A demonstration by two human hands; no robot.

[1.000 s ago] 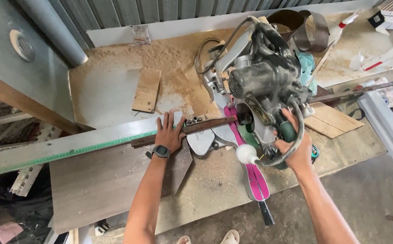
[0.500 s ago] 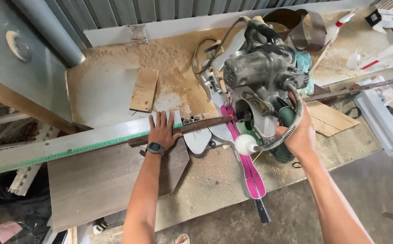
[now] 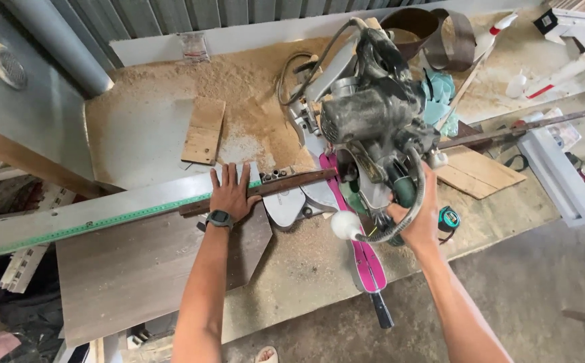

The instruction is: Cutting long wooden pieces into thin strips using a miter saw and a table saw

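A sawdust-strewn workbench (image 3: pixel 171 128) carries a mitre saw (image 3: pixel 366 134) with its head raised, the blade area hidden behind the motor housing. A grey laminate board (image 3: pixel 138 269) lies across the bench in front of the saw, and a narrow dark strip (image 3: pixel 285 183) sits against the fence, running under the saw — it looks whole, so the cut appears not yet made. The left hand (image 3: pixel 232 195) presses flat on the strip's left end, fingers spread. The right hand (image 3: pixel 416 218) is wrapped around the saw handle (image 3: pixel 403 195), fingers closed on it. A small plywood offcut (image 3: pixel 203 131) lies behind, well apart.
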